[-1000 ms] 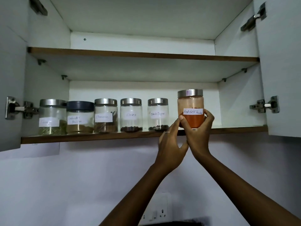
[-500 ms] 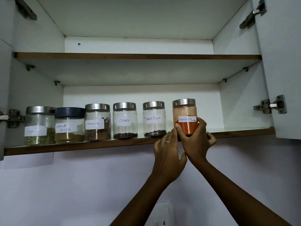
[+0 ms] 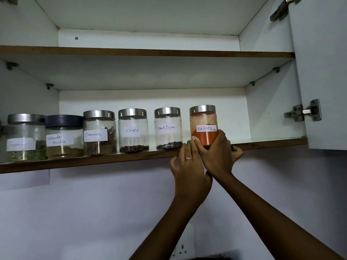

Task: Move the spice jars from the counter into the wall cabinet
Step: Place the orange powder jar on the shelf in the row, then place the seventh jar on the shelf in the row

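My right hand point(image 3: 217, 156) grips the base of the red chilli powder jar point(image 3: 203, 124), which stands at the front of the lower shelf point(image 3: 272, 142) of the open wall cabinet. My left hand point(image 3: 189, 169) sits just below the shelf edge to the jar's left, fingers raised against the edge and the right thumb, holding nothing. In a row to the left stand the black pepper jar point(image 3: 168, 128), the cloves jar point(image 3: 133, 130), the cinnamon jar point(image 3: 99, 133), the coriander powder jar point(image 3: 64, 136) with a dark lid, and a jar point(image 3: 25, 137) of green spice.
The upper shelf point(image 3: 150, 53) is bare. The right cabinet door point(image 3: 324, 72) stands open with its hinge point(image 3: 304, 111) showing. The lower shelf has room to the right of the red jar. A wall socket point(image 3: 183, 248) sits on the wall below.
The red chilli jar has come down and in onto the lower shelf beside the black pepper jar. Both hands followed it; the view has shifted closer and to the right.
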